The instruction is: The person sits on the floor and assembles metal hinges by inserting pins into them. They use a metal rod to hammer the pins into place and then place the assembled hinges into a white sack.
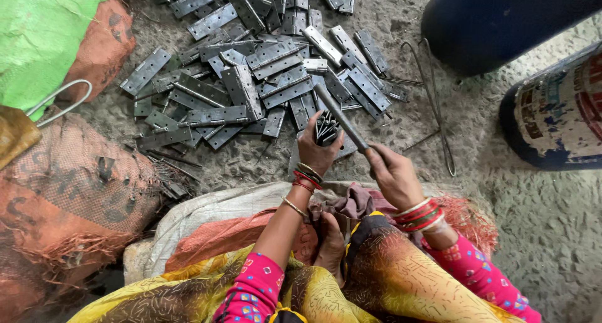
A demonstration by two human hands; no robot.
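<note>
Sitting low on the floor, you hold a bunch of thin metal pins upright in your left hand. Its fingers are wrapped tight round the bunch, so the pins stay together and their tops point up. Your right hand grips a grey metal bar, fingers closed round its near end. The bar slants up to the left, and its far end sits just above the pins.

A big heap of flat grey hinges lies just past your hands, easy to reach. A bent wire lies to the right of the heap.

The floor is rough, grey and dusty. Stuffed sacks sit on the left, one green. Two dark blue drums stand at the far right. A pale sack lies under your knees.
</note>
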